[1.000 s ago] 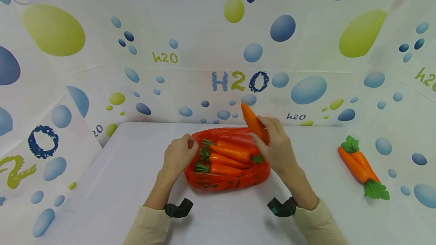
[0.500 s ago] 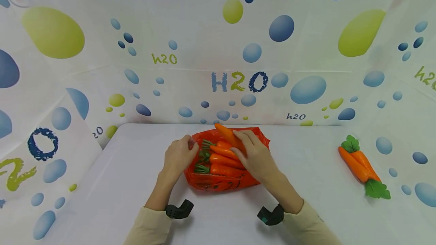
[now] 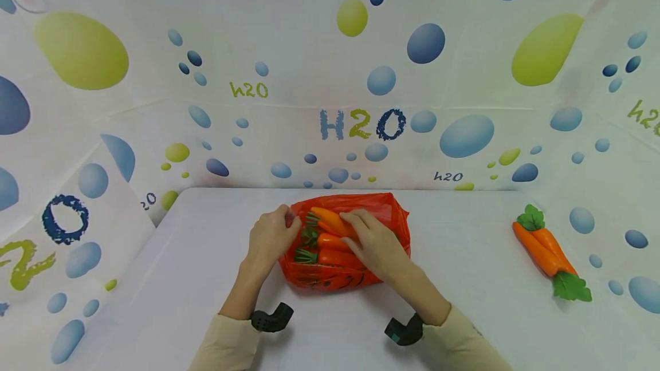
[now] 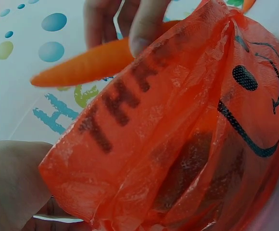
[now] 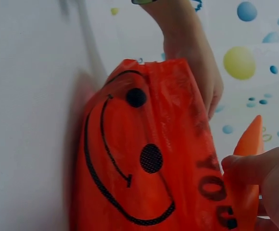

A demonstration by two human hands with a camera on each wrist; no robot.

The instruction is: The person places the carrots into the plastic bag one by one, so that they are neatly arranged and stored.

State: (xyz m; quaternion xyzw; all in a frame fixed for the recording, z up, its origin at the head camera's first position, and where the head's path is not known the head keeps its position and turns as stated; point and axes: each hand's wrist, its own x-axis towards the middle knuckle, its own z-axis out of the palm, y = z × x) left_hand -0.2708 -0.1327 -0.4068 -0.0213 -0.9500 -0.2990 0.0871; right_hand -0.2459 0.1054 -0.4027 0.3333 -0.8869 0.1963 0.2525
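Observation:
A red plastic bag [image 3: 337, 279] with a printed smiley face lies on the table, its mouth spread wide. Inside are several orange carrots [image 3: 340, 258] with green stem ends, partly covered by my right hand [image 3: 375, 248]. That hand grips one more carrot [image 3: 330, 221] between thumb and fingers, low over the others. In the left wrist view, the held carrot [image 4: 89, 65] sticks out past the bag's rim, tip to the left. My left hand [image 3: 271, 236] pinches the bag's left edge; its fingertips are partly hidden behind the plastic in the left wrist view.
Far to the right on the white table [image 3: 216, 245] lies a pair of carrots [image 3: 538, 251] with broad green leaves. A white backdrop [image 3: 309, 33] printed with blue and green spots rises behind the table.
My right hand has carried the carrot leftward and down from above the bag's right rear rim to the carrots inside. My left hand stays at the bag's left edge.

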